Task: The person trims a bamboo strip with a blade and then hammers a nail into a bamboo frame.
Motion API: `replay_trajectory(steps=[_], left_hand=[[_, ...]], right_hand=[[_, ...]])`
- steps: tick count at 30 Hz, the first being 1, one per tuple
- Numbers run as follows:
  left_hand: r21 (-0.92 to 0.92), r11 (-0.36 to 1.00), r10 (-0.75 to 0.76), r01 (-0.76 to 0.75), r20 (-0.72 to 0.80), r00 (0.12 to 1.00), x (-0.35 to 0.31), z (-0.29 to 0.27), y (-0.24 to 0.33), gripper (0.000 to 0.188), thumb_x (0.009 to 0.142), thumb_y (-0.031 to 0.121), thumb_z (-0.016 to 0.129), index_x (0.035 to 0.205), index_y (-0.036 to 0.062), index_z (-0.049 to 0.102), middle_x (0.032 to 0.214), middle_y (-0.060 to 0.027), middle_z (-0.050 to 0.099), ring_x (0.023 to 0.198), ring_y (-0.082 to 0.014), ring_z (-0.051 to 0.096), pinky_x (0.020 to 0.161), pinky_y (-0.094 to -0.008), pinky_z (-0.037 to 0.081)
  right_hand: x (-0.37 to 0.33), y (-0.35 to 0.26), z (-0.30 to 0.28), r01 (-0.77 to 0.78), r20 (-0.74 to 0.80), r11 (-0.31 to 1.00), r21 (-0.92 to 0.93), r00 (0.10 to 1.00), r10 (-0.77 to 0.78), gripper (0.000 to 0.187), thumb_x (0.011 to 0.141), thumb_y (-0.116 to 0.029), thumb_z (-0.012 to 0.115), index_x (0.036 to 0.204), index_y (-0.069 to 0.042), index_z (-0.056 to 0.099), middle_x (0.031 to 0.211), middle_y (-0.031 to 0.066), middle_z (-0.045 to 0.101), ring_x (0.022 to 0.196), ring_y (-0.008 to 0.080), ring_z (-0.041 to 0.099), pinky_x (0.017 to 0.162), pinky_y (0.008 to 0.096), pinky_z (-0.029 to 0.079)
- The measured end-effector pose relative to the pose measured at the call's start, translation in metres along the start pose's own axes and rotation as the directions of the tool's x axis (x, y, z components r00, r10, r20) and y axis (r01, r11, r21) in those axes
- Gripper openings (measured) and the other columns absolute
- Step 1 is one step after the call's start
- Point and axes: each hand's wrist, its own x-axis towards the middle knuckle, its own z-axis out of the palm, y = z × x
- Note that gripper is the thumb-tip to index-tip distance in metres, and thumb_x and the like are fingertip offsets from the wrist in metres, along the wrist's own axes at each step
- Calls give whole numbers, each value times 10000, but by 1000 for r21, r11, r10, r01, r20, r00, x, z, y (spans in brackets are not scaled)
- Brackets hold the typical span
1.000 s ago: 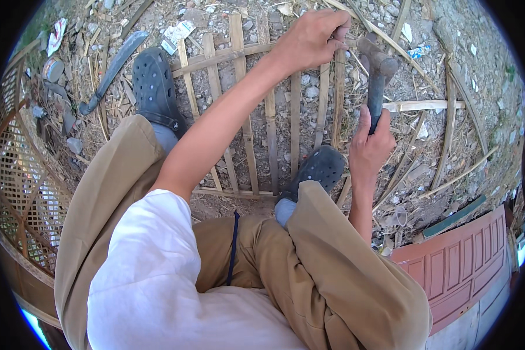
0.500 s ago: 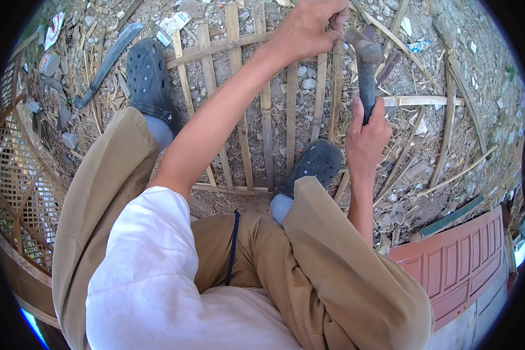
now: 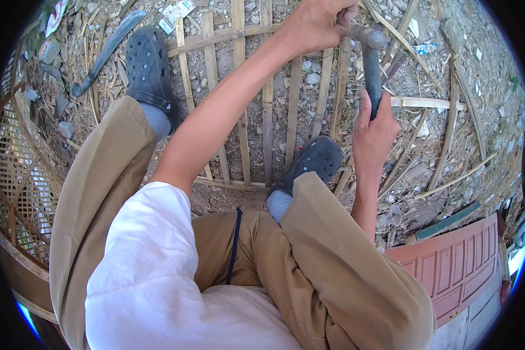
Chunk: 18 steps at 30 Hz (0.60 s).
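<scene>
My right hand (image 3: 376, 135) is wrapped round the dark handle of a hammer (image 3: 371, 69). The hammer's rusty metal head lies right beside the fingertips of my left hand (image 3: 321, 26), at the top of the view. Those fingertips are pinched together at the far end of a bamboo slat (image 3: 339, 87); whatever is between them is too small or hidden to name. Beneath both arms, on the ground, is a frame of bamboo slats (image 3: 239, 76) joined by crosswise strips. My shoe (image 3: 312, 163) rests over its near right part.
A curved machete-like blade (image 3: 112, 52) lies at the far left beside my other shoe (image 3: 147, 64). A woven bamboo basket (image 3: 20, 175) stands at the left edge. Loose strips (image 3: 449, 128) and litter cover the ground on the right, near a reddish panel (image 3: 449, 262).
The hammer and my right hand have shifted slightly to the right, with the hammer head a little higher. My left hand has also moved slightly right, still pinched.
</scene>
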Motion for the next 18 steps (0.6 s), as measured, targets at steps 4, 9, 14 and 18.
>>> replay_trajectory(steps=[4, 9, 14, 18], left_hand=[[-58, 998, 26, -26, -2, 1000, 0, 1, -1, 209, 775, -81, 694, 867, 17, 535, 734, -149, 591, 678, -286, 606, 627, -403, 481], [32, 998, 46, -45, -12, 999, 0, 0, -1, 217, 781, -96, 685, 866, 15, 519, 709, -129, 563, 658, -272, 579, 616, -392, 475], [-27, 998, 56, -55, 30, 998, -2, -3, 1, 219, 796, -87, 729, 917, 8, 574, 825, -137, 599, 792, -307, 628, 715, -402, 518], [-3, 993, 122, -122, 30, 992, -2, -10, 1, 214, 812, -66, 766, 979, 6, 653, 959, -147, 640, 947, -339, 660, 832, -423, 546]], right_hand=[[-5, 1, -4, 63, -97, 998, 21, 993, -61, 278, 1087, -251, 684, 1050, 10, 595, 643, 228, 592, 533, 419, 600, 522, 480, 440], [3, -2, 0, 71, -38, 997, -28, 997, -72, 273, 1086, -238, 682, 1017, 4, 576, 621, 215, 561, 521, 415, 569, 519, 487, 427], [-4, -6, -2, 28, -68, 998, 48, 997, -24, 281, 1090, -241, 678, 1010, 10, 579, 613, 222, 560, 520, 419, 565, 518, 490, 423], [-4, 8, 0, -13, -65, 1000, 26, 998, 14, 299, 1094, -247, 674, 982, 14, 582, 595, 210, 545, 504, 403, 550, 513, 485, 421]])
